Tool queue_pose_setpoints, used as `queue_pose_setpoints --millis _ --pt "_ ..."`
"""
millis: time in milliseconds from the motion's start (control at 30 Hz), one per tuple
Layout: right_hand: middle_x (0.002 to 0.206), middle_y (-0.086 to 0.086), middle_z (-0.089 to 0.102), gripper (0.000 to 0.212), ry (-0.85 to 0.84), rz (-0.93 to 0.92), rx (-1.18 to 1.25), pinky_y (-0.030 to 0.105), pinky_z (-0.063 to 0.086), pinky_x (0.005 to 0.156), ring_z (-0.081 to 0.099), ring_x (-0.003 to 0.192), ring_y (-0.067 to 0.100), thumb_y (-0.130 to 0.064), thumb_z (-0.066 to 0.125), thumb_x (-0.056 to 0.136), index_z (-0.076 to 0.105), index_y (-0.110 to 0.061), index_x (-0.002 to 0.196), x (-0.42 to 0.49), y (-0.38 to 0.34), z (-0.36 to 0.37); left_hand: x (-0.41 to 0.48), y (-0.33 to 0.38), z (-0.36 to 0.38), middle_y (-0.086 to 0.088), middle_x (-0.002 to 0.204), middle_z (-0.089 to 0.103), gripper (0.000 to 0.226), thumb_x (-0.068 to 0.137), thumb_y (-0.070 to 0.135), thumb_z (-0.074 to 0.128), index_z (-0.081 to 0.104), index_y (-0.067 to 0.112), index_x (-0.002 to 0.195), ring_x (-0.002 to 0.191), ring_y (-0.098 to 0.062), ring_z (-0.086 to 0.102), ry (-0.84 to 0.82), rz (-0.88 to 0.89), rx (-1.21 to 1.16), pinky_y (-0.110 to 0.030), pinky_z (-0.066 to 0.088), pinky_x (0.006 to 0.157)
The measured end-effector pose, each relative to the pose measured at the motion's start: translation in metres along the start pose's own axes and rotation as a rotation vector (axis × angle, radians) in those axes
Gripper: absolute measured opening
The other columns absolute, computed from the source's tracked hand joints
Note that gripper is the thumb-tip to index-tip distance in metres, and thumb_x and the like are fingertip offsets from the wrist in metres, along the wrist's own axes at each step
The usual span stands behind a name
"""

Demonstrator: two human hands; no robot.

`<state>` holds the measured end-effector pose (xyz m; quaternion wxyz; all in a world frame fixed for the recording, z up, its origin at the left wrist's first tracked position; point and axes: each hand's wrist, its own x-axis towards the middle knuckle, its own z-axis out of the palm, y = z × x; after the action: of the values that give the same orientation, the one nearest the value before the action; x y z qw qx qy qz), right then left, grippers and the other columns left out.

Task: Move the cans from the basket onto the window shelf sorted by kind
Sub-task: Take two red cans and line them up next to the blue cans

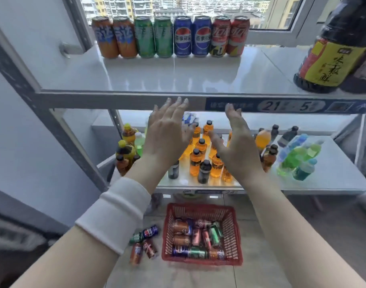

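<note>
1. Nearest to me is the white sleeve (115,215) on my left forearm; both arms reach forward and up.
2. My left hand (167,129) is released, fingers straight and spread, its back toward me, holding nothing. Its fingertips sit in front of the near edge of the window shelf (178,75).
3. My right hand (238,146) is also released and empty. It is turned edge-on, with its palm facing left and the thumb stretched toward the left hand. The two hands are near each other but apart.
4. Below my arms, a red basket (200,206) stands on the tiled floor (178,275). The cans in the basket (196,238) lie on their sides, mixed: orange, red, green and blue.
5. Four loose cans (144,244) lie on the floor just left of the basket.
6. At the far edge of the window shelf, against the glass, eight cans stand upright in one row, touching or nearly so. From left to right they are two orange cans (115,38), two green cans (154,38), two blue cans (192,37) and two red cans (229,37).
7. On the right of that shelf stands a dark bottle (331,59) with a yellow label, well apart from the row.
8. A lower shelf (333,179) behind my hands carries many small bottles, with orange bottles (200,154) in the middle and green bottles (298,156) on the right.
</note>
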<state>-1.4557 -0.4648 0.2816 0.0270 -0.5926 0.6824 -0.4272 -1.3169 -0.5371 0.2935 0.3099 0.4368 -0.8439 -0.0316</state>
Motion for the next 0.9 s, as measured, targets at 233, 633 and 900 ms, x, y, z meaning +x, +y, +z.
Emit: queue_pose_setpoints --millis 233,633,900 --pt "0.149 0.008 0.034 0.059 -0.055 0.121 -0.018 0.023 0.016 0.113 0.022 0.141 0.019 -0.025 0.058 0.091 0.034 -0.006 0.141 -0.123 -0.020 0.029 -0.119 -0.026 -0.007 -0.010 0.142 0.045 0.053 0.090 0.034 0.048 0.043 0.009 0.137 0.138 -0.026 0.032 -0.117 -0.001 -0.033 -0.043 0.016 0.114" --pt "0.150 0.001 0.032 0.060 -0.230 0.417 -0.006 0.022 0.015 0.114 0.017 0.140 0.007 -0.020 0.060 0.089 0.033 -0.011 0.143 -0.302 -0.005 0.043 -0.289 -0.036 0.011 -0.006 0.141 0.047 0.046 0.090 0.021 0.055 0.046 0.011 0.135 0.136 -0.022 0.035 -0.274 -0.296 -0.170 -0.040 0.017 0.113" --pt "0.151 -0.002 0.029 0.059 -0.336 0.538 0.005 0.017 0.012 0.110 0.015 0.139 0.002 -0.022 0.057 0.091 0.031 -0.015 0.144 -0.356 0.034 0.036 -0.357 -0.011 0.051 -0.002 0.142 0.046 0.046 0.090 0.021 0.057 0.047 0.014 0.134 0.136 -0.019 0.036 -0.433 -0.395 -0.157 -0.037 0.016 0.115"
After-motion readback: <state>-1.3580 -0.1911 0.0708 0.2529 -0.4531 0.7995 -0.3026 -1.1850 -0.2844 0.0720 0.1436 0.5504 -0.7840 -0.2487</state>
